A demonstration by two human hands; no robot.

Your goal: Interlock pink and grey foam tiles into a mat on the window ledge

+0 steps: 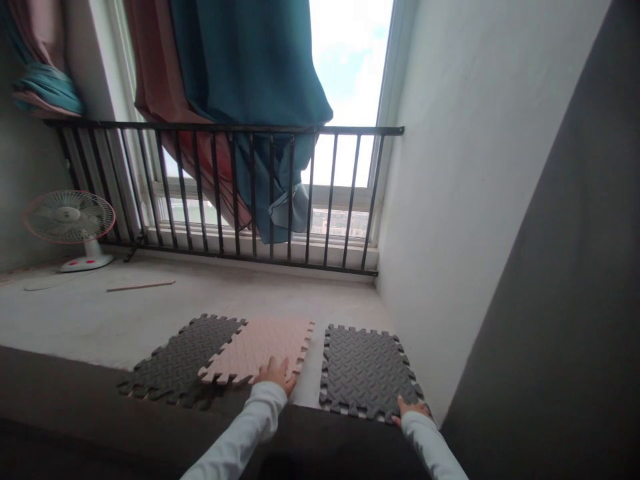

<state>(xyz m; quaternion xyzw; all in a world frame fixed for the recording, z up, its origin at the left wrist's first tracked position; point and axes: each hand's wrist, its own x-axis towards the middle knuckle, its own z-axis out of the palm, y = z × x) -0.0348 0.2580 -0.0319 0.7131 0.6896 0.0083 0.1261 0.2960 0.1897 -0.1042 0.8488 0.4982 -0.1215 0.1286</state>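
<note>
My left hand (275,377) lies with fingers spread over the front right corner of a pink foam puzzle mat (265,343). That mat overlaps a dark grey foam puzzle mat (185,357) on its left, and a shadow shows under its front edge. Over to the right, a second dark grey foam puzzle mat (367,367) lies near the wall. At its front right corner is my right hand (414,408), closed on the edge, with a finger on top and the thumb lower at the front. A gap separates the pink mat from this right mat.
The mats lie on a pale ledge (150,320) with a dark front face. Behind it runs a black metal railing (240,193), with blue and pink curtains (250,67) at the window. A fan (70,217) and a thin strip (141,287) are at left. A white wall (450,187) bounds the right.
</note>
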